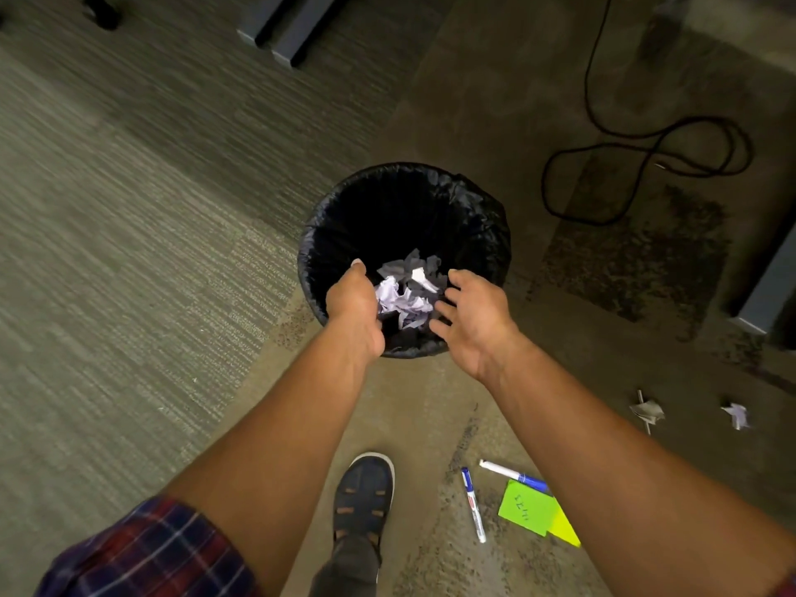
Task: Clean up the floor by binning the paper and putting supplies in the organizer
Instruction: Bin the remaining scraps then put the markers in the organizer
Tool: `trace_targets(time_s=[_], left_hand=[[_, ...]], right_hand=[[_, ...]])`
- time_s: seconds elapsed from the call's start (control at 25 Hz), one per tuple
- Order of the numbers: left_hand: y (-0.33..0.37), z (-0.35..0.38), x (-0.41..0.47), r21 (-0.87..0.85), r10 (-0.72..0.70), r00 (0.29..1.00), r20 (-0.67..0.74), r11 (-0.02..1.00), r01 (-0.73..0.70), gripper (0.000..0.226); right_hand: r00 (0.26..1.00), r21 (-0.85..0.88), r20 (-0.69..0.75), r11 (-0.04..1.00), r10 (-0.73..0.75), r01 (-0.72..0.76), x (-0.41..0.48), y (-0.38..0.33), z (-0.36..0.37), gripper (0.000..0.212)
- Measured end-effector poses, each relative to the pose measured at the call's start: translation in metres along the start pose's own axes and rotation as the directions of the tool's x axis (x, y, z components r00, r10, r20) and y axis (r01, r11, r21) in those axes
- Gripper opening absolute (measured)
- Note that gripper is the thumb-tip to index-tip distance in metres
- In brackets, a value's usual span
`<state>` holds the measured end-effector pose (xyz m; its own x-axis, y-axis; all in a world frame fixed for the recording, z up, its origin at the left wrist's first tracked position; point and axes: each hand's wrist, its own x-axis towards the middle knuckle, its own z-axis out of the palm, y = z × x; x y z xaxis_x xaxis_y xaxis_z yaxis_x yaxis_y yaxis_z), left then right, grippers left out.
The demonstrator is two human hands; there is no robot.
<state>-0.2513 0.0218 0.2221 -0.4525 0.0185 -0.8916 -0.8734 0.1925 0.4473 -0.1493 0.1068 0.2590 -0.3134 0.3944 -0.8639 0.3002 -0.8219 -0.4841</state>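
Observation:
A round bin with a black liner stands on the carpet at the centre. Crumpled white and grey paper lies inside it. My left hand and my right hand hover over the near rim, palms facing each other, fingers apart, nothing in them. On the floor at the lower right lie two white markers with blue caps, a green sticky note pad over a yellow one, and two crumpled paper scraps. No organizer is in view.
A black cable loops on the carpet behind and right of the bin. Grey furniture legs stand at the top, another grey piece at the right edge. My sandalled foot is in front of the bin.

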Motion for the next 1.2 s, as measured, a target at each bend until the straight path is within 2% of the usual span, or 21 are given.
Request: trace_targets(time_s=[0.12, 0.2, 0.32, 0.48, 0.6, 0.76, 0.84, 0.92, 1.0, 1.08, 1.2], left_hand=[[-0.006, 0.000, -0.006, -0.040, 0.038, 0.998, -0.051, 0.998, -0.040, 0.065], [-0.014, 0.002, -0.014, -0.038, 0.116, 0.989, -0.090, 0.992, -0.120, 0.061], [-0.035, 0.016, -0.040, -0.008, 0.260, 0.962, -0.084, 0.965, -0.262, 0.033], [-0.081, 0.046, -0.086, 0.042, 0.414, 0.909, -0.057, 0.910, -0.412, 0.020], [-0.123, 0.075, -0.105, 0.134, 0.428, 0.904, -0.002, 0.896, -0.424, 0.013], [-0.196, 0.118, -0.101, 0.274, 0.441, 0.888, 0.132, 0.845, -0.460, 0.006], [-0.239, 0.138, -0.087, 0.386, 0.458, 0.857, 0.235, 0.765, -0.515, 0.007], [-0.277, 0.157, -0.066, 0.511, 0.452, 0.823, 0.343, 0.645, -0.567, 0.016], [-0.313, 0.175, -0.044, 0.620, 0.432, 0.789, 0.438, 0.490, -0.613, 0.025], [-0.352, 0.192, -0.023, 0.681, 0.392, 0.775, 0.495, 0.379, -0.627, 0.034], [-0.398, 0.214, -0.002, 0.707, 0.372, 0.742, 0.559, 0.254, -0.660, 0.035]], right_hand=[[0.999, 0.074, 0.022, 0.997, -0.031, 0.029, -0.006, 0.000, -0.023, 0.033], [0.996, 0.135, 0.041, 0.988, -0.075, 0.069, -0.010, 0.002, -0.046, 0.032], [0.993, 0.176, 0.030, 0.978, -0.115, 0.108, -0.018, 0.007, -0.091, 0.029], [0.990, 0.127, -0.071, 0.984, -0.119, 0.127, -0.026, 0.027, -0.162, 0.024], [0.976, 0.043, -0.162, 0.987, -0.147, 0.156, -0.023, 0.049, -0.220, 0.016], [0.931, -0.097, -0.320, 0.984, -0.173, 0.150, -0.004, 0.084, -0.307, 0.021], [0.887, -0.230, -0.396, 0.961, -0.236, 0.153, 0.012, 0.104, -0.357, 0.026], [0.846, -0.421, -0.425, 0.897, -0.323, 0.131, 0.029, 0.118, -0.406, 0.028], [0.820, -0.618, -0.398, 0.781, -0.412, 0.092, 0.046, 0.130, -0.457, 0.030], [0.793, -0.771, -0.331, 0.631, -0.511, 0.086, 0.068, 0.141, -0.507, 0.036], [0.760, -0.866, -0.277, 0.495, -0.588, 0.067, 0.099, 0.148, -0.570, 0.040]])
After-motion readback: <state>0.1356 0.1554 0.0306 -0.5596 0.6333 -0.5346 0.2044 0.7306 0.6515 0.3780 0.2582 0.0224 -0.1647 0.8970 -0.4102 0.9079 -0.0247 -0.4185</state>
